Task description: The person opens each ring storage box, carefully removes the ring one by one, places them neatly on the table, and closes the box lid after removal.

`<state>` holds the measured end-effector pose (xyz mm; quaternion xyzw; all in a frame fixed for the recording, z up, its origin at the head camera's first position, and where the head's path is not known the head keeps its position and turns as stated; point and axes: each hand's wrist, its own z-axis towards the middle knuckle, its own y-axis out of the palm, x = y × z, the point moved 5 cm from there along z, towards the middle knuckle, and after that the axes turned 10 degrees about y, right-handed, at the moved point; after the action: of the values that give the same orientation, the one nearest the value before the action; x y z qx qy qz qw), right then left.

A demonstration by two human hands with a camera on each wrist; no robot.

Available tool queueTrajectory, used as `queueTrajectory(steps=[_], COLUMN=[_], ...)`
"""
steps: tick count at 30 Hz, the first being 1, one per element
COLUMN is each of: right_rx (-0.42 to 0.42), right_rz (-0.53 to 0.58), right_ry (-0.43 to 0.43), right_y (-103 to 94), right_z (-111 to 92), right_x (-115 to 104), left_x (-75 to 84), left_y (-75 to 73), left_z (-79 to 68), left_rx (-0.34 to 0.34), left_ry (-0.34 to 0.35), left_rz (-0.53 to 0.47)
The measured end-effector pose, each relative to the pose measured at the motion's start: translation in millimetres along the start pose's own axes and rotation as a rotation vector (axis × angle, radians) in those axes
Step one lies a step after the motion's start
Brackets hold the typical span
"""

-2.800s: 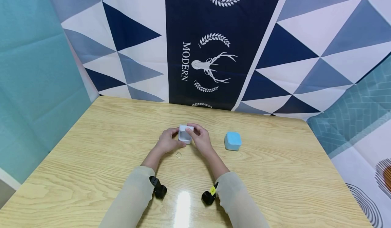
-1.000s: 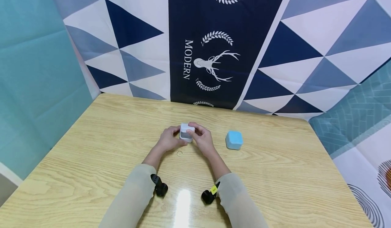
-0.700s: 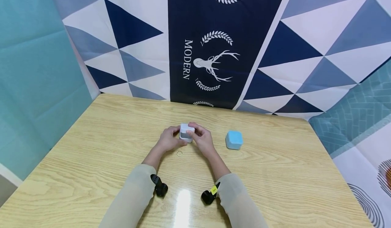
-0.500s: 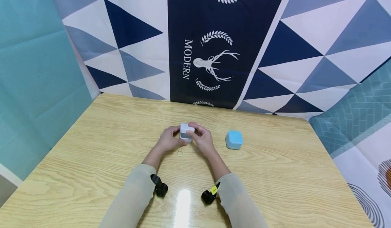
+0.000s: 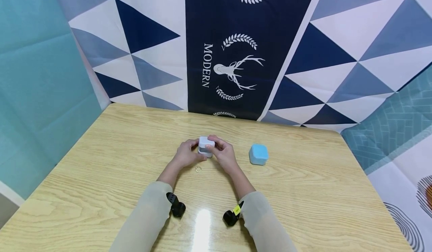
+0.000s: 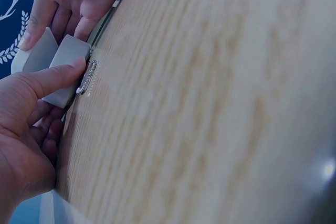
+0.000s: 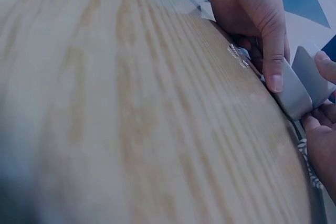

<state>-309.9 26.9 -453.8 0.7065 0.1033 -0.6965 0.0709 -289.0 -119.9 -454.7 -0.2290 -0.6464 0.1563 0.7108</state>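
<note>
A small white hinged box, like a ring box (image 5: 206, 141), stands on the table in the head view with its lid partly lowered over the base. My left hand (image 5: 186, 155) grips the base from the left, thumb across its front in the left wrist view. From the right, my right hand (image 5: 224, 152) pinches the lid (image 6: 38, 56) with the thumb on its front edge. A wedge-shaped gap shows between lid and base (image 7: 294, 95); the inside is mostly hidden. Just in front of the box lies a thin ring (image 5: 198, 169) with sparkling stones (image 6: 86, 78), touched by neither hand.
A light blue box with rounded corners (image 5: 258, 154) stands to the right of my right hand on the wooden table (image 5: 320, 192). Behind the table's far edge hangs a patterned cloth (image 5: 233, 68). Teal cloth (image 5: 44, 75) borders the left side.
The lid of the ring box has come down from nearly upright, narrowing the gap to the base. Both hands keep their hold in almost the same place. The ring and blue box stay put.
</note>
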Motion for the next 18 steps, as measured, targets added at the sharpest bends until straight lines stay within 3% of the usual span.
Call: queueTrajectory(steps=[9, 18], right_rx=[-0.028, -0.051], right_rz=[0.004, -0.055], right_ry=[0.039, 0.048], right_y=[-0.4, 2.7], right_z=[-1, -16], right_x=[-2, -23], left_x=[0.0, 0.8], left_y=[0.4, 0.1], left_z=[0.3, -0.4], left_rx=[0.000, -0.011], left_ry=[0.001, -0.013], left_rz=[0.007, -0.005])
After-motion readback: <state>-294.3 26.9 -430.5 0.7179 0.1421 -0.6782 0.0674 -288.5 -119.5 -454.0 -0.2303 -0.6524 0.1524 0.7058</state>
